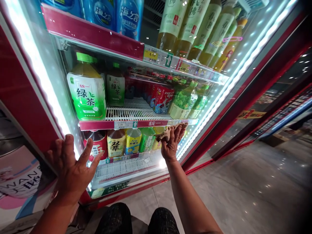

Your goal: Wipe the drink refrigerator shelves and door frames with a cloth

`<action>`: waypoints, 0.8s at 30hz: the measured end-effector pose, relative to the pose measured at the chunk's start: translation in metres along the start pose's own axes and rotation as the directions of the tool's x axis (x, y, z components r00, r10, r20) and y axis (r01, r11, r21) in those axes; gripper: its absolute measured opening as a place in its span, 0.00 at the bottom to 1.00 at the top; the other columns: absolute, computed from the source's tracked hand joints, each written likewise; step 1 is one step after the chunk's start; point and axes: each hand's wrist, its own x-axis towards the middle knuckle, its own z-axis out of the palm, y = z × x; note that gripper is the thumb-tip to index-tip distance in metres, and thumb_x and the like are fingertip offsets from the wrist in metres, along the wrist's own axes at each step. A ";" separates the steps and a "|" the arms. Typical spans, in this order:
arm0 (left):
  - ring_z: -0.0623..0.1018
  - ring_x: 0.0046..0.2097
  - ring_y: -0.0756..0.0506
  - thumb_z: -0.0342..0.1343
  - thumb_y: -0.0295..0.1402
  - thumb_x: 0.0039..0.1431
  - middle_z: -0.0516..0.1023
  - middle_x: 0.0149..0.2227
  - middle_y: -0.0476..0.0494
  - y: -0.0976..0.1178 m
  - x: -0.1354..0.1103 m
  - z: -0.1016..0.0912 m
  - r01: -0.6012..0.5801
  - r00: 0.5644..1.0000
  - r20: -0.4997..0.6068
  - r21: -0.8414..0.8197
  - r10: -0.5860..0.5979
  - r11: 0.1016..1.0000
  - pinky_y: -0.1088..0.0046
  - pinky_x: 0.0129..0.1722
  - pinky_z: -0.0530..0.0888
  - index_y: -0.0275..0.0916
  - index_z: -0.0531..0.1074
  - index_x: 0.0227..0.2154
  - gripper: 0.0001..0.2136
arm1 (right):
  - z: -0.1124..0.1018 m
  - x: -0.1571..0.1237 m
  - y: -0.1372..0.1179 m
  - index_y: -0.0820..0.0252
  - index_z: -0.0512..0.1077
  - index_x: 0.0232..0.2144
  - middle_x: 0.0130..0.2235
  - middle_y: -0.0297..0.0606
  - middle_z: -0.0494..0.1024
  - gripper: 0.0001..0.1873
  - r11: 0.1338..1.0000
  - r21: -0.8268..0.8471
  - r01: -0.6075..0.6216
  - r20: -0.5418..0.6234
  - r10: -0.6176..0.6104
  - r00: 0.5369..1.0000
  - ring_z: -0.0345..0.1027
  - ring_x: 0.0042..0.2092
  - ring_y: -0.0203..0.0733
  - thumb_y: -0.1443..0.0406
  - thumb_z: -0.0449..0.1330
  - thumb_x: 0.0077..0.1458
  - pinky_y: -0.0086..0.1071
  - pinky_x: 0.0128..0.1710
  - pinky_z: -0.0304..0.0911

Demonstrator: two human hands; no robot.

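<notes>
My right hand (pixel 171 142) presses a crumpled brown cloth (pixel 165 134) against the fridge's glass door (pixel 143 162), in front of the middle shelf's red edge strip. Its fingers lie stretched over the cloth. My left hand (pixel 73 170) holds nothing, fingers spread, by the lit left edge of the door; whether it touches the glass I cannot tell. Behind the glass, near my left hand, a row of bottles includes a red-labelled one (pixel 97 146) and a yellow-labelled one (pixel 116 144). A large green tea bottle (pixel 86 91) stands upright above them.
Tall pale-green bottles (pixel 187 29) and blue bottles (pixel 129 18) fill the top shelf. Red cans (pixel 162 97) stand on the middle shelf (pixel 126 112). Red door frames (pixel 243 94) continue to the right above grey floor tiles (pixel 234 182). A printed pink container (pixel 20 175) is at left.
</notes>
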 end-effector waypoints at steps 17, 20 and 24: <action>0.38 0.74 0.20 0.67 0.34 0.57 0.28 0.77 0.39 0.007 -0.002 -0.007 0.020 0.993 0.119 0.034 -0.023 0.999 0.23 0.65 0.51 0.55 0.38 0.74 0.51 | 0.011 0.004 -0.064 0.57 0.36 0.75 0.77 0.49 0.29 0.43 0.993 -0.050 -0.110 -0.048 0.107 0.993 0.18 0.77 0.60 0.64 0.48 0.63 0.76 0.68 0.33; 0.36 0.75 0.22 0.67 0.35 0.58 0.28 0.77 0.39 0.006 -0.004 -0.007 0.033 0.991 0.127 0.024 -0.036 0.999 0.26 0.67 0.50 0.54 0.39 0.74 0.51 | 0.014 0.000 -0.082 0.53 0.34 0.75 0.77 0.47 0.25 0.46 0.998 -0.044 -0.033 0.035 0.035 0.999 0.15 0.76 0.63 0.63 0.51 0.62 0.77 0.67 0.36; 0.35 0.75 0.25 0.66 0.38 0.59 0.27 0.77 0.39 0.001 -0.005 -0.006 -0.005 0.989 0.145 0.007 0.004 1.000 0.28 0.69 0.45 0.53 0.38 0.75 0.50 | 0.016 -0.003 -0.086 0.49 0.34 0.75 0.77 0.44 0.27 0.44 0.998 -0.054 -0.023 0.042 0.026 0.999 0.16 0.77 0.59 0.65 0.50 0.63 0.77 0.67 0.36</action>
